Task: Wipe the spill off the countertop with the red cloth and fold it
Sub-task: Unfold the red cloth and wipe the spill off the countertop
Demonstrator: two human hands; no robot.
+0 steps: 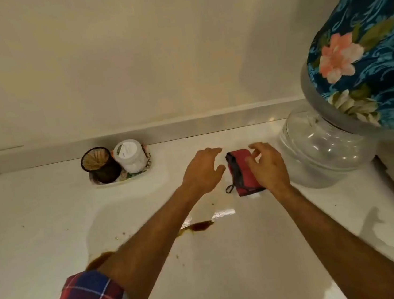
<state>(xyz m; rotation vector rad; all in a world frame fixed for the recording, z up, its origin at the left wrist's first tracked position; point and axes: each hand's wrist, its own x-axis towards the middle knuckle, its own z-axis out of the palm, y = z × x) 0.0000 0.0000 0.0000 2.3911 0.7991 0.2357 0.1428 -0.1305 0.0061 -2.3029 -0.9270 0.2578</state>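
Brown spill (201,226) remains on the counter (229,268) (nothing wiped yet); your spread-fingered left hand (202,172) and right hand (267,165) reach the folded cloth (240,169).

Both arms outstretched, left hand (202,173) and right hand (268,167) palm-down, fingers loosely spread

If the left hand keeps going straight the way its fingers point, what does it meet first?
Probably nothing until the low ledge along the wall. The left hand points up-counter, passing just left of the red cloth; depth is hard to judge.
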